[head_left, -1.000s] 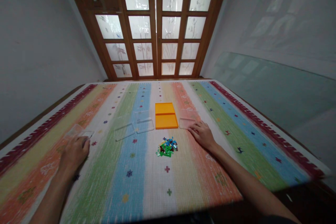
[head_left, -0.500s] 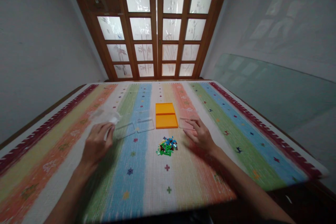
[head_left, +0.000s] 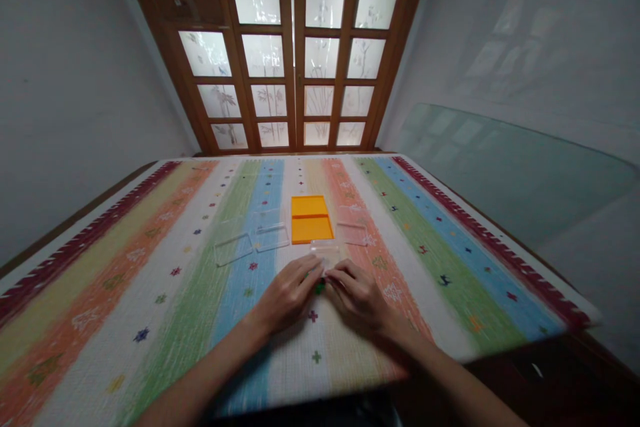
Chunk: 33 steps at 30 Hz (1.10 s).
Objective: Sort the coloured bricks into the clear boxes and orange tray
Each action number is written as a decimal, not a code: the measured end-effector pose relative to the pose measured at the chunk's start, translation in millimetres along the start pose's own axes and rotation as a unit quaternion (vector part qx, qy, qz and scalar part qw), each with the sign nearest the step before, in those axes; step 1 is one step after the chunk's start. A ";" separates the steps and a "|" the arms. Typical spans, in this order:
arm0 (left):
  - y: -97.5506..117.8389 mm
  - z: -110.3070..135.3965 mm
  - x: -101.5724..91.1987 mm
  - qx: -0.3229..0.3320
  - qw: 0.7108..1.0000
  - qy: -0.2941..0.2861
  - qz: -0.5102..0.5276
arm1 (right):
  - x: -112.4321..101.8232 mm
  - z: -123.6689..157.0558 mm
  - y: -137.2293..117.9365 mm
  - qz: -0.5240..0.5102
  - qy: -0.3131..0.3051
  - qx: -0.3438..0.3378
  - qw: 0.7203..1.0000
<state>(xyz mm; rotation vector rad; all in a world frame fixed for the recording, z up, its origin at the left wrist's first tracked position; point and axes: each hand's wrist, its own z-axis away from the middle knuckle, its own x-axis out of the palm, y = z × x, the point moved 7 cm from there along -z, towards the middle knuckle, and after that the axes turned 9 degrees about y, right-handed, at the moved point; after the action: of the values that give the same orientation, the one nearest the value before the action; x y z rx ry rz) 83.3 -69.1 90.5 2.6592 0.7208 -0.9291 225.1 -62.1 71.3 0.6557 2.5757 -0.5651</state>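
My left hand (head_left: 295, 288) and my right hand (head_left: 357, 290) meet in front of the orange case (head_left: 313, 230), fingers pinched close together. Between them is a clear plastic bag (head_left: 325, 251), its far part showing beyond the fingertips. Both hands appear to grip its near edge. Under the fingers lies the pile of small toy bricks (head_left: 320, 287), mostly hidden; a few green ones show. The orange case lies with two shallow halves side by side, just beyond the bag.
Clear plastic trays lie on the striped tablecloth: one far left (head_left: 233, 250), another nearer the case (head_left: 273, 237), and a third to its right (head_left: 353, 233). A white wall stands on either side, and a paned wooden door (head_left: 295, 80) closes the far end.
The plastic bag has moved from the left of the table to the middle, over the bricks. Both hands have come inward from either side and closed together at it.
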 end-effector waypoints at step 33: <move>-90.6 83.8 -14.6 -0.151 0.983 -0.060 -0.088 | -71.1 52.6 159.1 0.213 -0.053 0.214 0.952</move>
<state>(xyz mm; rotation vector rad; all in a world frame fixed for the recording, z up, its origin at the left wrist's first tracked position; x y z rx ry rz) -17.4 -28.3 30.1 2.2846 0.9931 -0.9293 380.7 16.1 18.1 1.2461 2.1247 -0.9822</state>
